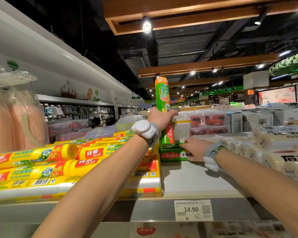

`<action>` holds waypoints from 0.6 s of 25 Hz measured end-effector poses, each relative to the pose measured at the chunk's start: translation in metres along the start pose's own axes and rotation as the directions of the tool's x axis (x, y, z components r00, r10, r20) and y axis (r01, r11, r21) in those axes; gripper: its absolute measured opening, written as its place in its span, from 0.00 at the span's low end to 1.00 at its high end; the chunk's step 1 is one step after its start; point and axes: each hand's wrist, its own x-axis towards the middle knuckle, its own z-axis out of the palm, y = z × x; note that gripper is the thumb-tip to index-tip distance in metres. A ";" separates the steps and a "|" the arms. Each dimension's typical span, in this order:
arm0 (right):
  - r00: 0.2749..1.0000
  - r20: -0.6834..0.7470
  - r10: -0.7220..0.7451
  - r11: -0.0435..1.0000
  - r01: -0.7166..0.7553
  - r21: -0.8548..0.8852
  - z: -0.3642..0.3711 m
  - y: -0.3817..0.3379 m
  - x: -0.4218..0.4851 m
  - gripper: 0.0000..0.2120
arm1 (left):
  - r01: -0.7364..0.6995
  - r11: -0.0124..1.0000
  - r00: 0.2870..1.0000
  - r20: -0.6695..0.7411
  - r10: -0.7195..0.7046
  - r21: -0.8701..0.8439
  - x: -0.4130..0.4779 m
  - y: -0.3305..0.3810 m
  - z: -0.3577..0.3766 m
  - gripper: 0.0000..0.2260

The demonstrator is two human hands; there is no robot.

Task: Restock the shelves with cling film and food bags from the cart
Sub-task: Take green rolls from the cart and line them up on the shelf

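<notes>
Above the shelf [196, 179], left hand [160, 118] grips an upright green roll [161, 93]; right hand [195, 149] rests flat on green packs [170, 154].

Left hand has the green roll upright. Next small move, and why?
Probably tip the green roll flat and lay it on the green stack lying on the shelf. The left hand grips it upright over that stack, the right hand rests on it, and yellow Glad rolls fill the space to the left.

glossy plastic-wrapped green roll [162, 93]
</notes>
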 end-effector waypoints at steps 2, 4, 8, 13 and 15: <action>1.000 -0.015 -0.011 1.000 0.011 0.017 -0.001 -0.001 0.002 0.22 | 0.009 1.000 1.000 0.005 -0.009 0.003 0.000 -0.003 0.002 0.10; 0.999 -0.036 -0.013 0.999 0.015 0.035 -0.001 -0.003 0.004 0.24 | 0.014 1.000 1.000 0.016 -0.014 0.009 0.001 -0.005 0.003 0.12; 0.999 -0.052 -0.014 0.999 0.017 0.043 0.000 -0.003 0.005 0.25 | 0.009 1.000 1.000 0.014 -0.009 0.019 -0.001 -0.005 0.004 0.18; 1.000 -0.022 -0.015 0.999 0.015 0.030 0.006 -0.006 0.008 0.28 | 0.025 1.000 0.999 0.021 -0.025 0.008 -0.007 -0.007 0.003 0.13; 1.000 -0.019 -0.009 0.999 0.010 0.048 0.005 -0.007 0.008 0.29 | 0.030 1.000 0.999 0.027 -0.030 0.010 -0.009 -0.007 0.000 0.17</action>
